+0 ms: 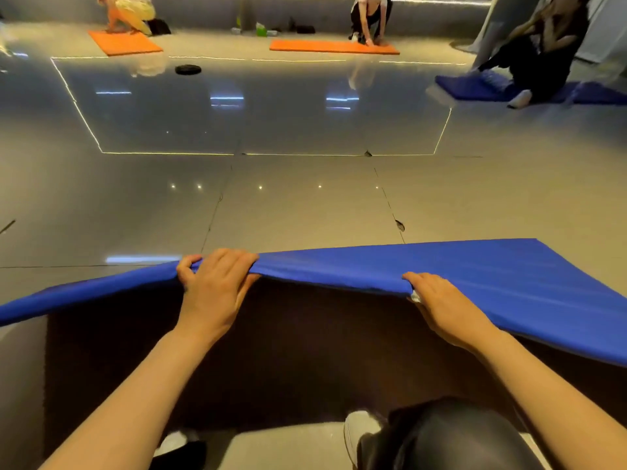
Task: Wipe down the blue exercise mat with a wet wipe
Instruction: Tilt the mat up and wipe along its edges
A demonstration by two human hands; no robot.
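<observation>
Left hand (217, 283) and right hand (441, 305) clamped on raised near edge of blue exercise mat (492, 283); white scrap, likely wet wipe (415, 296), under right. Sags between grips: judged light, floppy; hold wide.

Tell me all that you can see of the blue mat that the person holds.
The blue mat looks smooth and padded, with a slightly shiny cover. Its near edge is lifted off the floor, and the underside shows dark brown. The left hand and the right hand both grip this edge. A small white bit, perhaps the wipe, shows under the right fingers.
</observation>
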